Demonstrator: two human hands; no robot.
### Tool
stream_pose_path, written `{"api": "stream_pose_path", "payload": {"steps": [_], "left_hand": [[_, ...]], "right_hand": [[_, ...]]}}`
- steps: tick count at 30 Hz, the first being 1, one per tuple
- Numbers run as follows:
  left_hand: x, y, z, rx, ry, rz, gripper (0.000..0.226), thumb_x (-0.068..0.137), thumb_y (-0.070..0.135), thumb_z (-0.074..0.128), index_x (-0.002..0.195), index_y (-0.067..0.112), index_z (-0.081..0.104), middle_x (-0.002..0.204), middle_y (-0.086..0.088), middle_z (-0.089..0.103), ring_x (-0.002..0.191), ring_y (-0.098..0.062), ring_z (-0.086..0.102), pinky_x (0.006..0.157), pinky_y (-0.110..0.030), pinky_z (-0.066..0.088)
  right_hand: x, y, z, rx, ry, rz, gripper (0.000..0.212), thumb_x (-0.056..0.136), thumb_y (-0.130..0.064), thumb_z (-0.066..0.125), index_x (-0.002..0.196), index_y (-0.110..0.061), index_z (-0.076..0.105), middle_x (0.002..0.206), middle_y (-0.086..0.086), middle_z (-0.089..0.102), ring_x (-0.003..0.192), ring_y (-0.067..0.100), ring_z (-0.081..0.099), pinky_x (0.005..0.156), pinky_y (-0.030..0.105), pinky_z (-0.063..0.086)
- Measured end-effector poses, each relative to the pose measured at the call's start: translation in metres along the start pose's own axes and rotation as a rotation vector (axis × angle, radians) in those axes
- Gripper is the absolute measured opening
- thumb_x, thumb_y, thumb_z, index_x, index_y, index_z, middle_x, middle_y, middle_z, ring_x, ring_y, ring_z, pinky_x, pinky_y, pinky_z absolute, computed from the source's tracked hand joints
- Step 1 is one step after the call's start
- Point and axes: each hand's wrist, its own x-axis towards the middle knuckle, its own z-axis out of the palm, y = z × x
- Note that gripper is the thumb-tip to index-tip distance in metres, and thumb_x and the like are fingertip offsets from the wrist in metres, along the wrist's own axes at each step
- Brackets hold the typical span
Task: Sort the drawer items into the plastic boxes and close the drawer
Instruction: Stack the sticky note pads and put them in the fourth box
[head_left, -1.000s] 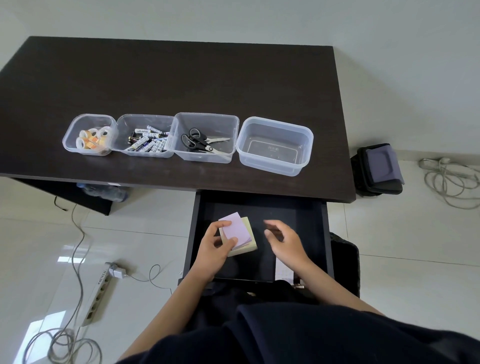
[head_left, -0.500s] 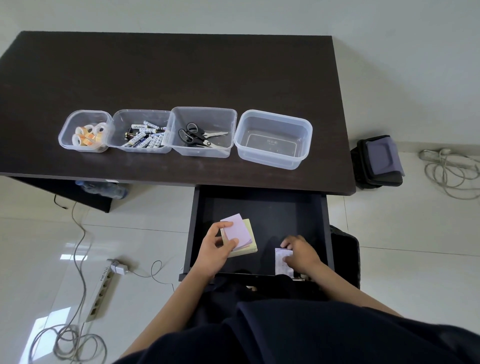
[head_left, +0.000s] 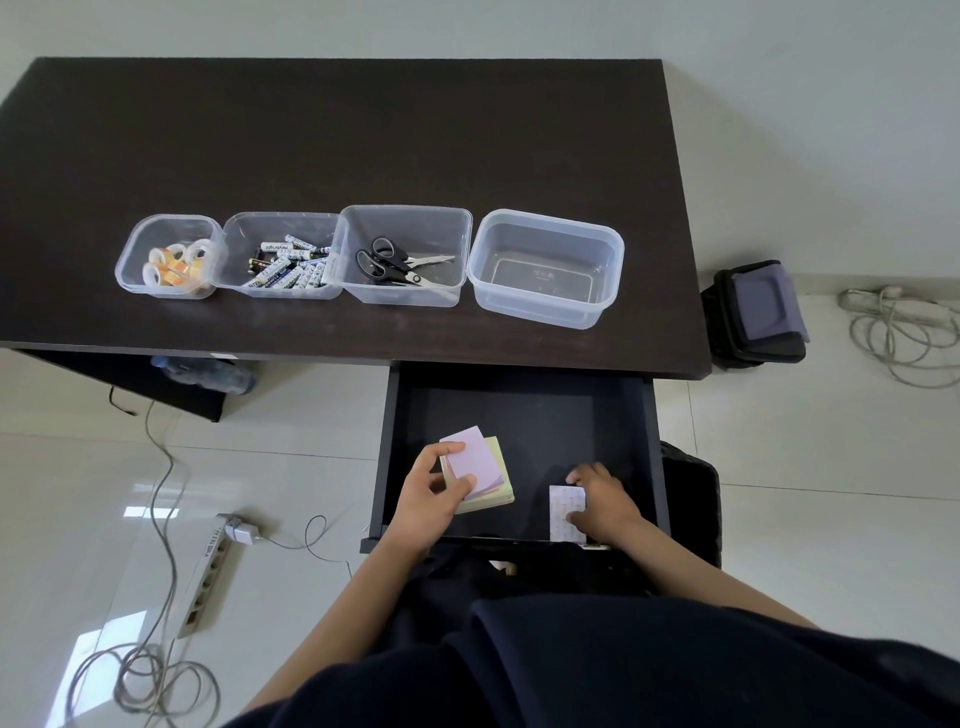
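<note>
Inside the open drawer (head_left: 519, 410), near its front edge: left hand (head_left: 431, 499) grips a stack of sticky notes (head_left: 480, 470), purple pad on yellow, thumb on the near corner, fingers curled round the left side. Front right corner: right hand (head_left: 605, 501) pinches a white paper slip (head_left: 565, 512), fingertips on its far edge, thumb on its right side. On the desk (head_left: 332, 130), along its front edge, four clear boxes in a row: tape rolls (head_left: 174, 262), batteries (head_left: 291, 265), scissors (head_left: 397, 260), and the rightmost box (head_left: 545, 267) holding nothing.
</note>
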Motion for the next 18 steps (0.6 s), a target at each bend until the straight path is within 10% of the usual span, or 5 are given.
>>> {"api": "stream_pose_path", "payload": {"steps": [11,18], "left_hand": [[-0.001,-0.002,0.003,-0.033,0.0,-0.001,0.032,0.087,0.01,0.063,0.104,0.036,0.054,0.111,-0.01,0.06,0.097,-0.025,0.062,0.065,-0.027,0.049],[0.0,-0.004,0.005,0.001,-0.011,0.002,0.033,0.086,0.011,0.064,0.106,0.036,0.054,0.115,-0.007,0.057,0.101,-0.026,0.061,0.069,-0.029,0.052]], "right_hand": [[-0.003,-0.003,0.0,-0.044,0.045,0.023,0.027,0.082,-0.024,0.063,0.107,-0.02,0.055,0.121,0.004,0.038,0.115,0.023,0.039,0.095,0.034,0.043],[-0.014,-0.008,-0.012,0.326,0.054,-0.006,0.016,0.077,-0.016,0.07,0.076,-0.022,0.055,0.082,0.003,0.062,0.072,0.017,0.057,0.058,0.021,0.044]]}}
